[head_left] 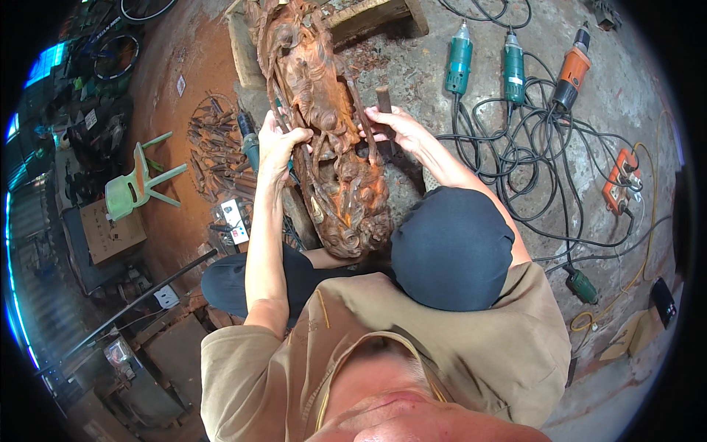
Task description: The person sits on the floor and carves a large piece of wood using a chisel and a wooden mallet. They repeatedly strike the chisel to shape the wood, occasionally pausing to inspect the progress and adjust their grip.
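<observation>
Here, the left hand [278, 144] grips the wood carving's [324, 110] edge; the right hand [394, 127] is clamped on a chisel [384, 103] against it.

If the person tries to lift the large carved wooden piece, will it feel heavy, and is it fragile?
The carved wooden piece looks thick and long, so it is probably heavy and stiff. Its thin carved strands, near the left hand, could snap if gripped hard. The right hand steadies its other side; with its uneven shape it may tip or rock when pushed.
</observation>
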`<state>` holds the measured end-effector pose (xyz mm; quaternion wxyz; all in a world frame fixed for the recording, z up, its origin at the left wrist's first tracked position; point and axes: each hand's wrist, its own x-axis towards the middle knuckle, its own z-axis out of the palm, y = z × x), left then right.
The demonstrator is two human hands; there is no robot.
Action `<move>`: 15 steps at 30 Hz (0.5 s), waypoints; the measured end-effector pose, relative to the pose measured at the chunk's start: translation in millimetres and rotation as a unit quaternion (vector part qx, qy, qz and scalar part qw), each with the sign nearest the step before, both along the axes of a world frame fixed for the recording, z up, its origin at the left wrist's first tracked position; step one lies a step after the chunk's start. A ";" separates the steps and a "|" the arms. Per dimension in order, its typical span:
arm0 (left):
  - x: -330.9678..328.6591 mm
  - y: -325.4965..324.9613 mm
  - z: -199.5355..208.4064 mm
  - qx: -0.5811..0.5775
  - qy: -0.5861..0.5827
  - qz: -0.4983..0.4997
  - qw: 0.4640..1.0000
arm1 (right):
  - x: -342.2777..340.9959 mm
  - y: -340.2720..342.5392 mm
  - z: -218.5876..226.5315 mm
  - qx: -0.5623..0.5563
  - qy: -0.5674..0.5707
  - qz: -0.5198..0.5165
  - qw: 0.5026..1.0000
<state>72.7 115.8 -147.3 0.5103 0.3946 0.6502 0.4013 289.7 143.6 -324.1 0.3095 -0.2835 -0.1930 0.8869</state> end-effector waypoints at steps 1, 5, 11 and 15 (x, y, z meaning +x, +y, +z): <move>-2.0 -0.4 -0.3 -0.002 0.001 0.001 1.000 | -1.3 1.3 4.7 0.019 -0.022 0.018 0.999; -18.8 -5.6 -3.6 0.006 0.008 0.014 1.000 | -10.2 0.8 16.5 0.035 -0.013 0.031 0.999; -47.8 -16.9 -15.4 0.025 0.084 0.050 0.995 | -24.0 -2.7 35.7 0.062 -0.003 0.044 0.997; -44.1 -19.2 -19.2 0.031 0.083 0.059 0.994 | -25.2 -6.3 33.1 0.045 0.014 0.018 0.999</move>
